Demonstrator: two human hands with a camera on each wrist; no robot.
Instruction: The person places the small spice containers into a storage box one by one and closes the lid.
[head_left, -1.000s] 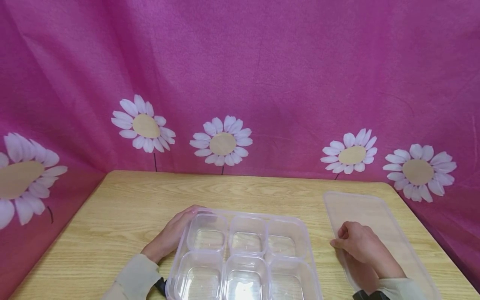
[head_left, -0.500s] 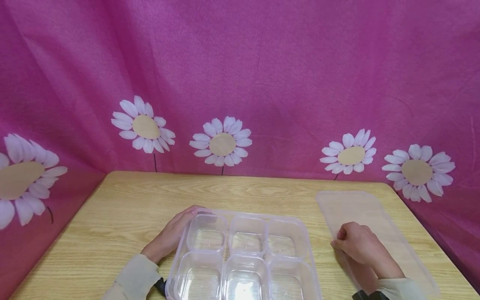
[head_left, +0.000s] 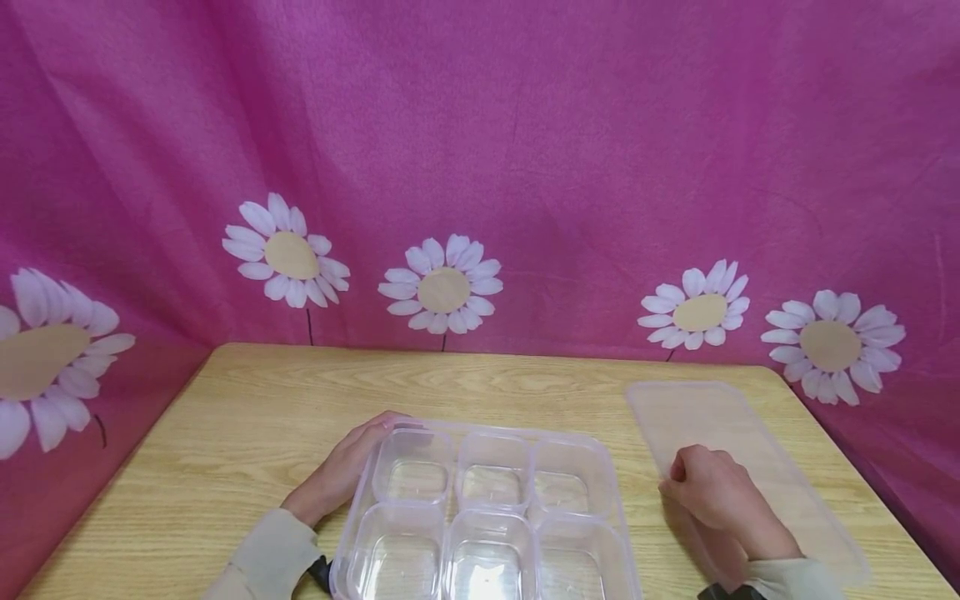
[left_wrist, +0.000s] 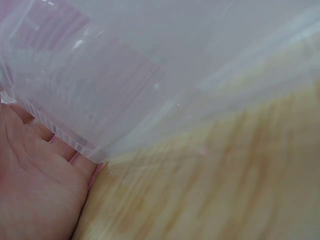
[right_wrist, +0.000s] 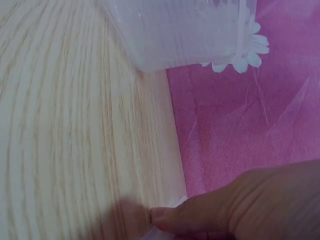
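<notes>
A clear plastic divided box (head_left: pixel 531 510) with several square compartments stands at the table's near middle. My left hand (head_left: pixel 347 467) holds its far left corner, fingers reaching round the outside by the rim. In the left wrist view the palm (left_wrist: pixel 40 190) lies beside the box's clear wall (left_wrist: pixel 100 90), and the fingertips are hidden. To the right is a flat translucent lid (head_left: pixel 757 450), the long shape running front to back. My right hand (head_left: pixel 723 496) pinches its left edge, thumb and bent forefinger together; the right wrist view shows the thumb (right_wrist: pixel 175 218) at the whitish edge.
The wooden table (head_left: pixel 247 417) runs back to a pink cloth (head_left: pixel 510 150) printed with white daisies, which also hangs at both sides. A strip of table separates the box from the lid. The box's side (right_wrist: pixel 180 35) shows in the right wrist view.
The lid has shifted left, its far end most, turning a little under my right hand. The right hand has drawn slightly left; my left hand and the box have stayed nearly still.
</notes>
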